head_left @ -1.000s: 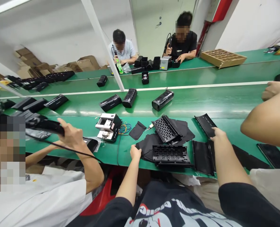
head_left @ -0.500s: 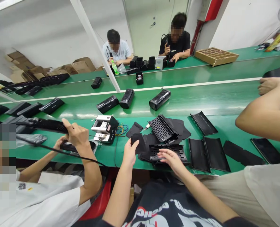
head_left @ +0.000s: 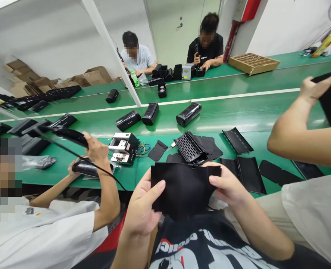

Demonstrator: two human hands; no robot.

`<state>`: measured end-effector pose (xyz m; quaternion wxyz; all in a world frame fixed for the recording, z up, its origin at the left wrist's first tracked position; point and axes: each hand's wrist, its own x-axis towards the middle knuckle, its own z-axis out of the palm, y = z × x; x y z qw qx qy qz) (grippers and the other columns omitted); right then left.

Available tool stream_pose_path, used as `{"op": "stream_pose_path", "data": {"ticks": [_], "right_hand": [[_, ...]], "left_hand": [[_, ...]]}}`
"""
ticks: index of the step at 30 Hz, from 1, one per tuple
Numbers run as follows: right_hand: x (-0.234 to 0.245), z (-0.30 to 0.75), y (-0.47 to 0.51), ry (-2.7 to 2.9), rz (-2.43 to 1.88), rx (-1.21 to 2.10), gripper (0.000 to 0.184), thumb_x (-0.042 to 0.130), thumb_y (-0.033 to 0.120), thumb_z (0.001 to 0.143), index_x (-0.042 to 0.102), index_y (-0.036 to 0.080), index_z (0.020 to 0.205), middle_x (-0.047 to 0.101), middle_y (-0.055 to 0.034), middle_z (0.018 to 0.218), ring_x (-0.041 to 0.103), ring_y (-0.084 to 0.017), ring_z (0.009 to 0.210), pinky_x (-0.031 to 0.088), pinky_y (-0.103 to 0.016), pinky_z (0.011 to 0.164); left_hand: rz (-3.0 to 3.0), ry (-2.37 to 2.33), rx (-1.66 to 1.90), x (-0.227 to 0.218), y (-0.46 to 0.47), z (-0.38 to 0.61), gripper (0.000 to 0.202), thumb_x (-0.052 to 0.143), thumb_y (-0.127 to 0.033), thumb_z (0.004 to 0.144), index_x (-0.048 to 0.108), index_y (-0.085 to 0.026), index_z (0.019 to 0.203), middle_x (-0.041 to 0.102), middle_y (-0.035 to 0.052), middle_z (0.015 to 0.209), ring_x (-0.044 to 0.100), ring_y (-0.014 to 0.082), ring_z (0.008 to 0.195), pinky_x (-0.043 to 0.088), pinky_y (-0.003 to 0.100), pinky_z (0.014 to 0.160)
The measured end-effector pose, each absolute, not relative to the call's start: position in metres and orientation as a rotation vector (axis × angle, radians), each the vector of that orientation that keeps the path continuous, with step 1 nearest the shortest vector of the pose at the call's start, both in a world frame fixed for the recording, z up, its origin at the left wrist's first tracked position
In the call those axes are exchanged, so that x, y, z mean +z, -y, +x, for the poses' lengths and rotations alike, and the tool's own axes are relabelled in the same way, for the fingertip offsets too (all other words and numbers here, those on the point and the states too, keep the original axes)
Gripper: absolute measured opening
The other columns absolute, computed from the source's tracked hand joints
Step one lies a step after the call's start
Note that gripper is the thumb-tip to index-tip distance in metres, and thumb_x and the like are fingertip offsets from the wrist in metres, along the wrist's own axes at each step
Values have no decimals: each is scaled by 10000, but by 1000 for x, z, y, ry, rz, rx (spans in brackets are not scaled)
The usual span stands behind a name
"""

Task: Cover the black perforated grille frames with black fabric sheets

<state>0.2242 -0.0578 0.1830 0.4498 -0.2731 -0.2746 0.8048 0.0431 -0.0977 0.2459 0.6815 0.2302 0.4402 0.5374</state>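
Black sheet (head_left: pixel 185 191), since half a second ago: carried from beside the loose pile to in front of the chest, and spread between both hands instead of held in one.
Left hand (head_left: pixel 144 203): pinching the sheet's left end, with thumb in front and fingers behind.
Right hand (head_left: pixel 228 183): pinching the upper right corner, also with thumb on the facing side.
Sheet's place: held up before the dark shirt (head_left: pixel 207 239), at the near edge of the bench (head_left: pixel 128 175); cannot tell whether single or folded.
Perforated black shell (head_left: pixel 188 147): resting just beyond the sheet, beside more loose black sheets (head_left: pixel 213 148).
Plain black shells (head_left: pixel 252 173): lying to the right of the sheet, partly hidden by the right hand.
White-and-black device (head_left: pixel 124 147): standing to the left, next to coiled cables (head_left: pixel 143 148).
Black cases (head_left: pixel 189 114): lying apart in a loose row farther back.
Co-worker at left (head_left: pixel 59 224): gripping a black tool (head_left: pixel 70 136) over another case (head_left: pixel 85 168).
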Motion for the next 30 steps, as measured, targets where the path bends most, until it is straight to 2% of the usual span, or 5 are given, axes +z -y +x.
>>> {"op": "stream_pose_path", "data": {"ticks": [4,18,23,26,30], "right_hand": [[208,240,70,781,-841,1848,185,694,212,581,646,173,756,644,-25,647,595,-136,552,483,-224,503],[250,260,93,1166,-1002,1551,231,626,308,668,653,203,872,663,-59,796,616,-161,633,502,-249,548],[234,259,78,1388,-1146,1328,302,580,358,700,615,197,954,644,-63,857,606,-176,703,494,-286,602],[210,250,64,1535,-1254,990,364,542,351,730,530,200,1061,603,-69,947,569,-184,820,474,-318,677],[181,226,66,1870,-1111,746,283,556,353,721,530,197,955,565,-75,927,513,-187,854,438,-333,723]], "left_hand": [[512,-1012,1233,256,108,47,427,576,-158,675,512,-211,1094,651,47,917,591,210,885,458,343,813],[509,-1007,1171,256,126,39,184,641,-181,599,649,-151,780,675,66,745,612,243,813,483,363,754],[467,-1015,1139,250,120,41,200,627,-202,629,647,-145,820,675,70,770,612,233,813,479,350,753],[446,-1029,1105,235,108,47,225,598,-213,671,627,-140,882,672,71,787,614,213,797,475,333,742],[467,-1036,1043,202,95,58,254,579,-221,699,599,-127,934,663,77,820,611,185,754,476,288,680]]}}
